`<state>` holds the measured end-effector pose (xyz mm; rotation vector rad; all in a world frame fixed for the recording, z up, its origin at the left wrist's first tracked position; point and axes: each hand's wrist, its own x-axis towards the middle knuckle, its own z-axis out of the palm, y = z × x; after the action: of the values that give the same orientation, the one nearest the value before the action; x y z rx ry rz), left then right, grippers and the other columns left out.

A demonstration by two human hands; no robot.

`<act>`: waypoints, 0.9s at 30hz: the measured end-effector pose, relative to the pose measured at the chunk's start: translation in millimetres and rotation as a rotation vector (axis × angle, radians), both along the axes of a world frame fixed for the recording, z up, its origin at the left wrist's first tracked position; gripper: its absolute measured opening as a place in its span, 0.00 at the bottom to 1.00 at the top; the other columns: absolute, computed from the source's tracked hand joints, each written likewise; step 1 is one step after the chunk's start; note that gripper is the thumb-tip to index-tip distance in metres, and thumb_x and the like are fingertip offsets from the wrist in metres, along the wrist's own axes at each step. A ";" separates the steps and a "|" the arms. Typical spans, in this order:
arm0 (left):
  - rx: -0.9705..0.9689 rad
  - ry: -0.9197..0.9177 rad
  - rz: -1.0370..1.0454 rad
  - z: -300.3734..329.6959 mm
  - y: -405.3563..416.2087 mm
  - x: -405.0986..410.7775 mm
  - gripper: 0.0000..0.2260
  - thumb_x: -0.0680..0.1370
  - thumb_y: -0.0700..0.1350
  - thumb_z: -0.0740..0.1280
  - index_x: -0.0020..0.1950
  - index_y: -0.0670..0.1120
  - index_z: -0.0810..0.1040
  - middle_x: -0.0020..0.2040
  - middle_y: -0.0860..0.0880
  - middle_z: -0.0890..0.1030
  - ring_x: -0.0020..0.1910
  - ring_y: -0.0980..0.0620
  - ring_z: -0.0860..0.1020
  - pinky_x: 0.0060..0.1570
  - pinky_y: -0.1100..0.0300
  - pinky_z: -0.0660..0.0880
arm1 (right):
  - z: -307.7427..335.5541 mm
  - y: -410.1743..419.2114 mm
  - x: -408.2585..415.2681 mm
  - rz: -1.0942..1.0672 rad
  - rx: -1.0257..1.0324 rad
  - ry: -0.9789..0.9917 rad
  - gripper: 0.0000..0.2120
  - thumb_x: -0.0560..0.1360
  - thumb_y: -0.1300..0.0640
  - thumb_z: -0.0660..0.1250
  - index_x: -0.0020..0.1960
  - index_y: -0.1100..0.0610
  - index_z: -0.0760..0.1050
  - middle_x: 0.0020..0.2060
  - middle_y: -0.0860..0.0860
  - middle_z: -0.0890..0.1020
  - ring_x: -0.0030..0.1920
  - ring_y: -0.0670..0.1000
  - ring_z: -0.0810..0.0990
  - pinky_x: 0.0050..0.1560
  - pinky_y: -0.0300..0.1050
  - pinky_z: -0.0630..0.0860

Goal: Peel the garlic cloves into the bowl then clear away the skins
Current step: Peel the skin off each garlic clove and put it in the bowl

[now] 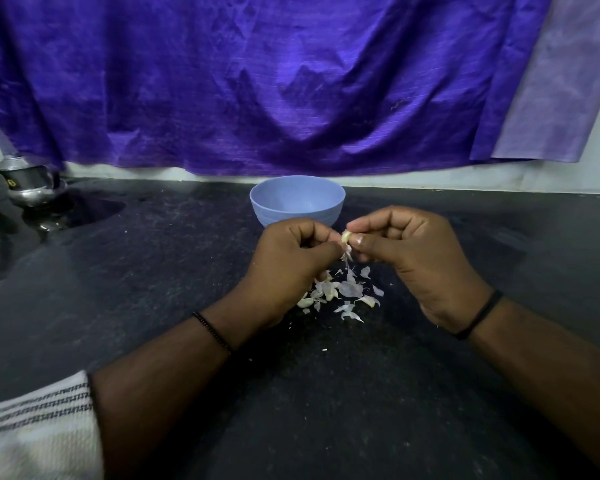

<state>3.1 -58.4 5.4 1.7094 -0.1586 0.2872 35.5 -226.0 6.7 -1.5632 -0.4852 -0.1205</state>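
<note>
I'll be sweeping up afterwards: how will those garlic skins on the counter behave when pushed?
The garlic skins look thin and papery, so probably very light and apt to scatter rather than slide together. Several curl upward, so they may catch or flutter. The dark counter looks smooth, which should help.

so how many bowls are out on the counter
1. The blue bowl stands on the dark counter just beyond both hands, under the purple cloth. None hidden, as far as I can see.

Smooth matt plastic bowl (pixel 297 199), papery garlic skins (pixel 340 292), speckled dark stone counter (pixel 153 271), shiny metal pot (pixel 32 185).
</note>
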 end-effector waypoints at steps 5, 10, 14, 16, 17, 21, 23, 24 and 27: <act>0.046 -0.005 -0.001 0.4 1.3 -0.4 0.06 0.76 0.36 0.71 0.39 0.43 0.81 0.26 0.51 0.77 0.22 0.60 0.71 0.23 0.68 0.67 | 1.0 -1.3 1.3 -0.038 -0.126 -0.077 0.05 0.71 0.63 0.76 0.47 0.60 0.83 0.38 0.55 0.86 0.38 0.56 0.83 0.42 0.46 0.82; 0.016 0.010 0.019 -1.4 2.1 0.2 0.08 0.74 0.32 0.72 0.37 0.42 0.81 0.26 0.48 0.77 0.23 0.57 0.72 0.23 0.65 0.68 | 1.2 -0.8 2.7 -0.002 -0.176 -0.065 0.05 0.72 0.64 0.75 0.47 0.62 0.83 0.36 0.56 0.86 0.35 0.50 0.81 0.38 0.42 0.81; -0.008 0.030 0.006 -2.0 3.0 2.0 0.07 0.73 0.33 0.72 0.37 0.43 0.81 0.26 0.47 0.77 0.24 0.54 0.72 0.24 0.62 0.68 | 0.6 -0.6 4.3 0.039 -0.141 0.008 0.04 0.73 0.64 0.73 0.47 0.63 0.83 0.35 0.56 0.85 0.33 0.49 0.80 0.35 0.39 0.80; -0.012 0.034 0.003 -1.9 2.9 2.2 0.08 0.73 0.33 0.72 0.37 0.43 0.81 0.26 0.47 0.76 0.24 0.53 0.71 0.24 0.62 0.68 | -0.1 -1.7 4.6 0.068 -0.118 0.068 0.03 0.74 0.64 0.72 0.48 0.63 0.82 0.32 0.52 0.84 0.32 0.47 0.79 0.32 0.36 0.76; -0.012 0.033 0.002 -1.9 2.8 2.3 0.08 0.73 0.33 0.72 0.37 0.43 0.81 0.26 0.46 0.76 0.24 0.53 0.71 0.24 0.62 0.68 | -0.7 -2.0 4.5 0.080 -0.116 0.086 0.03 0.74 0.65 0.72 0.48 0.63 0.82 0.32 0.51 0.84 0.31 0.46 0.79 0.32 0.35 0.75; -0.002 0.031 0.003 -2.0 3.4 3.6 0.07 0.73 0.33 0.72 0.37 0.42 0.81 0.26 0.47 0.76 0.24 0.54 0.72 0.24 0.62 0.67 | -1.0 -1.9 3.6 0.036 -0.225 -0.023 0.03 0.75 0.62 0.72 0.48 0.59 0.83 0.37 0.52 0.86 0.36 0.47 0.80 0.38 0.41 0.79; 0.003 0.030 0.007 -2.0 4.6 4.3 0.07 0.74 0.33 0.71 0.37 0.42 0.81 0.26 0.49 0.77 0.23 0.56 0.73 0.24 0.62 0.67 | 0.9 -3.2 2.8 0.016 -0.278 -0.081 0.03 0.75 0.60 0.73 0.48 0.57 0.84 0.38 0.52 0.86 0.37 0.47 0.80 0.39 0.43 0.79; 0.006 0.027 0.007 -1.7 5.2 4.6 0.07 0.74 0.33 0.72 0.37 0.42 0.81 0.26 0.50 0.77 0.23 0.56 0.73 0.23 0.63 0.67 | 2.0 -3.8 2.7 0.019 -0.284 -0.093 0.03 0.75 0.59 0.73 0.48 0.56 0.84 0.37 0.52 0.86 0.36 0.47 0.80 0.39 0.42 0.79; 0.030 0.009 -0.004 -1.4 6.3 3.9 0.06 0.74 0.34 0.72 0.38 0.42 0.81 0.25 0.51 0.77 0.22 0.57 0.73 0.22 0.64 0.68 | 2.8 -4.6 1.1 0.041 -0.288 -0.104 0.09 0.71 0.52 0.75 0.47 0.56 0.84 0.36 0.54 0.85 0.35 0.50 0.80 0.38 0.44 0.79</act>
<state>7.1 -52.1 4.0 1.7393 -0.1602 0.2755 36.6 -230.6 9.5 -1.8334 -0.6378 -0.1041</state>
